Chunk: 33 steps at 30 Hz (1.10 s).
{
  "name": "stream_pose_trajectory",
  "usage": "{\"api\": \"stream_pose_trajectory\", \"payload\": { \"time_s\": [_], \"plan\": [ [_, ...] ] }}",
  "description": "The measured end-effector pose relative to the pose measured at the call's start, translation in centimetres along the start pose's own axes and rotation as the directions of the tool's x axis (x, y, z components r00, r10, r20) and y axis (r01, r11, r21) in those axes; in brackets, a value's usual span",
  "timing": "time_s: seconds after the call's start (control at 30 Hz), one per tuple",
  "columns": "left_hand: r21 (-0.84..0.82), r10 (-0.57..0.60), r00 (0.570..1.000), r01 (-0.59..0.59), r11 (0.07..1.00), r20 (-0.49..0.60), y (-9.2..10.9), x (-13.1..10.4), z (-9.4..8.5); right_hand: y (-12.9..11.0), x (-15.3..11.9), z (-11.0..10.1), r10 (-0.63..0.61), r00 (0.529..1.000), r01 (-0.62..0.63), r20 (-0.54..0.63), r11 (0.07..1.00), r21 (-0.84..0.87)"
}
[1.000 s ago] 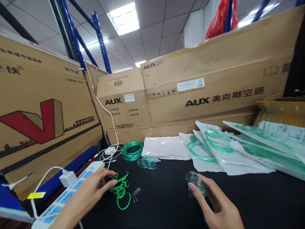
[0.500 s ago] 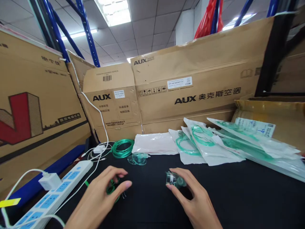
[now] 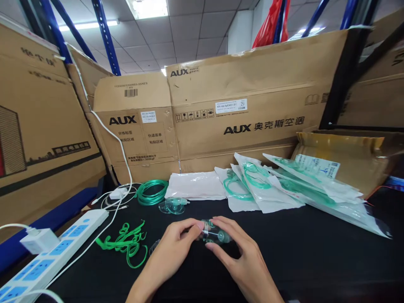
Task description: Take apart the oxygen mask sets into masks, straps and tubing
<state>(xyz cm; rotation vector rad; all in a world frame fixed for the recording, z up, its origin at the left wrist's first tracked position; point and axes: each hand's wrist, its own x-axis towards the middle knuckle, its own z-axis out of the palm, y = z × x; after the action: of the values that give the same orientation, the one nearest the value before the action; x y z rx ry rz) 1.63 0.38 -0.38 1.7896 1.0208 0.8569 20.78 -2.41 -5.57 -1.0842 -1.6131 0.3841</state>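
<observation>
A small clear and green plastic cup-like part [image 3: 216,234] is between my two hands above the black table. My left hand [image 3: 176,242] pinches its left end with thumb and fingers. My right hand [image 3: 238,244] curls round its right side, thumb below and fingers above. To the left of my left hand lies a tangle of green elastic straps [image 3: 124,243]. A clear piece [image 3: 154,247] is partly hidden behind my left hand. Beyond my hands rests a clear green mask [image 3: 173,205], near a coil of green tubing [image 3: 152,192].
White flat pouches [image 3: 197,185] lie at the back, and bagged green tubing sets [image 3: 257,181] sit to their right. A power strip [image 3: 59,252] with a white plug and cables runs along the left. Cardboard boxes [image 3: 202,139] wall the back; an open carton [image 3: 356,147] stands right.
My left hand has moved right, away from the green straps, and now grips the plastic part with my right hand. The view has turned slightly right.
</observation>
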Motion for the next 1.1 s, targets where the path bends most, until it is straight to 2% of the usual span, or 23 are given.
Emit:
{"api": "stream_pose_trajectory", "payload": {
  "time_s": [0.1,0.2,0.43,0.67,0.87,0.97,1.1],
  "plan": [
    [0.058,0.002,1.000,-0.002,0.998,0.013,0.1,-0.4,-0.8,-0.4,0.1,-0.2,0.099,0.991,-0.109,0.092,0.988,0.108],
    [0.081,0.000,1.000,-0.003,0.997,0.031,0.3,-0.5,-1.1,-0.6,0.1,-0.4,0.136,0.981,-0.160,0.141,0.970,0.181],
    [-0.046,0.006,0.997,-0.002,0.999,0.080,0.4,-0.4,-1.2,-0.5,0.2,-0.4,0.184,0.966,-0.212,0.182,0.966,0.149],
    [-0.068,-0.029,0.991,0.039,0.997,0.130,-0.7,-0.3,-1.2,-0.9,0.4,-0.6,0.225,0.949,-0.259,0.220,0.956,0.136],
    [0.002,-0.045,0.997,0.045,0.999,0.055,-0.4,-0.3,-0.7,-1.7,1.2,-0.6,0.257,0.928,-0.297,0.270,0.947,0.120],
    [0.003,-0.040,0.998,0.040,0.999,0.050,-0.3,-0.4,-0.9,-1.8,1.8,-0.4,0.278,0.912,-0.328,0.301,0.935,0.132],
    [0.000,-0.026,0.999,0.026,1.000,0.045,-0.4,-0.3,-1.0,-1.4,1.9,0.3,0.258,0.930,-0.314,0.262,0.928,0.202]
  ]
}}
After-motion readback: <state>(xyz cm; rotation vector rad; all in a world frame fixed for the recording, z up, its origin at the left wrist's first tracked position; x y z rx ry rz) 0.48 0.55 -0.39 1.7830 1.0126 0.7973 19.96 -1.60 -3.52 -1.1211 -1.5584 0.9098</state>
